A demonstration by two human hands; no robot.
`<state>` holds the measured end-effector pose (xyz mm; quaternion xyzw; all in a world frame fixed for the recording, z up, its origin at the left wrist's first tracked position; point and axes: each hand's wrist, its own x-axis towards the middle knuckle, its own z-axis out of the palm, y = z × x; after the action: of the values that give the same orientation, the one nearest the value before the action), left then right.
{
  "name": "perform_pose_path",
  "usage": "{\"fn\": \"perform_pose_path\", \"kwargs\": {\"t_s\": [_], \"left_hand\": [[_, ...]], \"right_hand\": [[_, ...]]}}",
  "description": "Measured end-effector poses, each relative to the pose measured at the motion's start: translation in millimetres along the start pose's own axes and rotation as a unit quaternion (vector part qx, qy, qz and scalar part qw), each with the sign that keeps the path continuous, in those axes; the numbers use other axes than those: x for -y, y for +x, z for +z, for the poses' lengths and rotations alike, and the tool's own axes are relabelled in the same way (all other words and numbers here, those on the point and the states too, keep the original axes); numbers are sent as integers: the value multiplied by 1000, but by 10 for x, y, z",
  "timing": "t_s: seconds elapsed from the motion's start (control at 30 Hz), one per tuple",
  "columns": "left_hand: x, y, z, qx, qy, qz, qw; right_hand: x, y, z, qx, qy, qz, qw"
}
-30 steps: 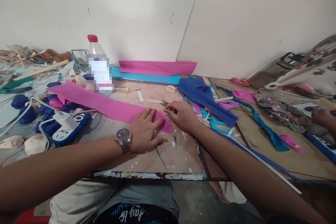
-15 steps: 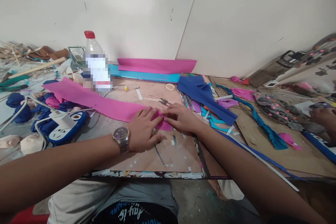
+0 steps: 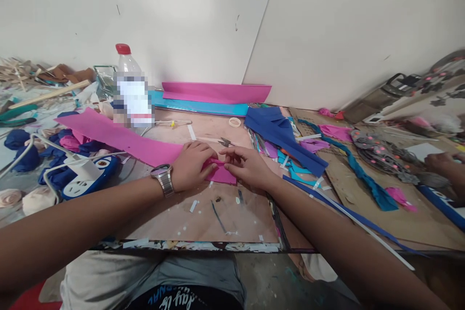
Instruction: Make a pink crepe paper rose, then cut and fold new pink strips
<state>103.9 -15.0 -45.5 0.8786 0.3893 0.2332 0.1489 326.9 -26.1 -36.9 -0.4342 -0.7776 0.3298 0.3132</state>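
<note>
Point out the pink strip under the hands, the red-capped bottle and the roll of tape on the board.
pink strip (image 3: 119, 138), head view, flat middle of the strip left of the hands
red-capped bottle (image 3: 123, 49), head view, on its red cap
roll of tape (image 3: 235, 122), head view, on its ring

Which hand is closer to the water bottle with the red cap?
Left. The left hand lies just right of and below the bottle; the right hand is farther right.
</note>
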Motion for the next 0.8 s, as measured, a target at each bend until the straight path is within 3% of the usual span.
{"fn": "perform_pose_path", "kwargs": {"t_s": [0.23,0.47,0.67,0.8], "left_hand": [[-47,44,-191,-33,-38,-9,999],[-74,97,-512,-23,-96,-30,995],[-99,137,-828,-87,-86,-22,992],[-113,142,-922,-67,-82,-29,994]], "right_hand": [[178,-8,-27,-63,-19,6,998],[400,13,-275,-114,-91,-44,988],[572,140,-364,-178,53,-21,982],[663,224,-318,-198,74,-23,977]]}}
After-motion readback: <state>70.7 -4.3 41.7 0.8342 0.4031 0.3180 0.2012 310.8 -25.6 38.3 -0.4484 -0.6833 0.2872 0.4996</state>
